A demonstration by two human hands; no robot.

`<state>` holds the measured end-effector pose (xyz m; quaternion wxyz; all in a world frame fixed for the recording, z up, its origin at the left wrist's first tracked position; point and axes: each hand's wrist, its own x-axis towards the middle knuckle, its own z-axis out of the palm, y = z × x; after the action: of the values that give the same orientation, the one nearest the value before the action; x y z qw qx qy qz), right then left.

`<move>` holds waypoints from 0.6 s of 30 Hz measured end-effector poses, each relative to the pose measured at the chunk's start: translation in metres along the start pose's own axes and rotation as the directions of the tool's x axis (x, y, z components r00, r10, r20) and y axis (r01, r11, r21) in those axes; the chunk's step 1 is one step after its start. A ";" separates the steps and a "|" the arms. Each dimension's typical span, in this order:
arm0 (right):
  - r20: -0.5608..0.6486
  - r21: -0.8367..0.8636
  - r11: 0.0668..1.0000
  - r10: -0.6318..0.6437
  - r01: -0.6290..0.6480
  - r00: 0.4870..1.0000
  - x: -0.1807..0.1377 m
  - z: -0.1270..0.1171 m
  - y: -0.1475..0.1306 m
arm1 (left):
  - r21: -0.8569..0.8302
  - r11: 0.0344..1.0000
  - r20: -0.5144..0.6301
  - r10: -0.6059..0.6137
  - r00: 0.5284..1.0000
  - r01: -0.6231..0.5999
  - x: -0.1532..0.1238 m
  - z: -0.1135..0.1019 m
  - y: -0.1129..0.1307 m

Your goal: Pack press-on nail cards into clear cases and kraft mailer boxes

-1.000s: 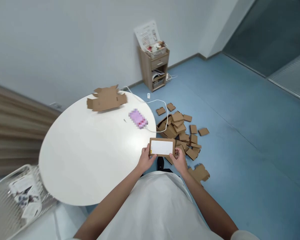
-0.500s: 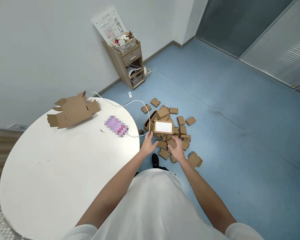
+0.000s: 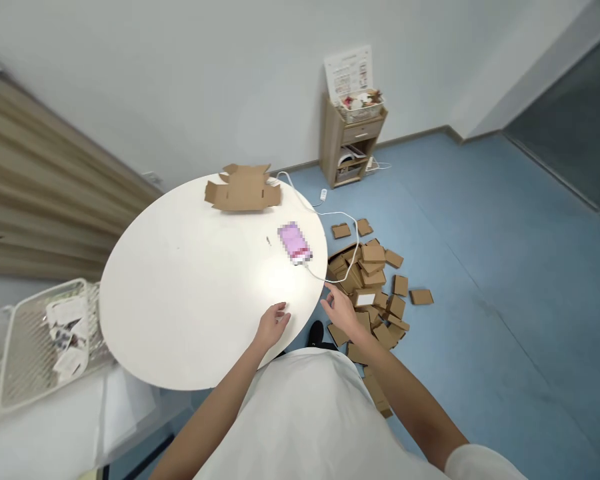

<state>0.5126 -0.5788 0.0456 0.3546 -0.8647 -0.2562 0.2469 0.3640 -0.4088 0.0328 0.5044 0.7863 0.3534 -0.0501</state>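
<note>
My left hand hovers over the near right part of the round white table, fingers loosely spread and holding nothing. My right hand is just past the table's right edge, fingers apart and empty, above a pile of small brown cardboard boxes on the blue floor. A box with a white label lies on that pile, close to my right hand. A flat unfolded cardboard blank lies at the table's far side. A pink blurred phone lies near the right edge, with a white cable running off it.
A white mesh basket with packets stands on a low surface at the left. A small wooden cabinet with a basket on top stands against the far wall. Beige curtain at the left; blue floor stretches right.
The labelled box, held in both hands a second ago, went down onto the floor pile. Both hands have let go and drawn back toward the table edge; the view has swung left.
</note>
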 end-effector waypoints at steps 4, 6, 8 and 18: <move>0.183 -0.235 0.968 -0.040 0.084 0.982 0.060 0.006 -0.043 | -0.115 0.986 -0.143 -0.139 0.980 0.124 -0.025 -0.018 -0.030; 0.203 -0.333 0.938 -0.029 0.097 0.979 0.088 0.014 -0.057 | -0.158 0.971 -0.187 -0.207 0.960 0.178 -0.038 -0.021 -0.042; 0.224 -0.401 0.909 -0.027 0.118 0.974 0.110 0.025 -0.067 | -0.200 0.954 -0.209 -0.264 0.942 0.223 -0.049 -0.022 -0.051; 0.142 -0.571 0.815 -0.022 0.100 0.990 0.146 0.059 -0.084 | -0.314 0.910 -0.240 -0.353 0.904 0.272 -0.082 -0.044 -0.073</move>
<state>0.5628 -0.4084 0.0347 0.0667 -0.9049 -0.3690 0.2014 0.2463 -0.3963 0.0346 0.5353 0.6402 0.5499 0.0345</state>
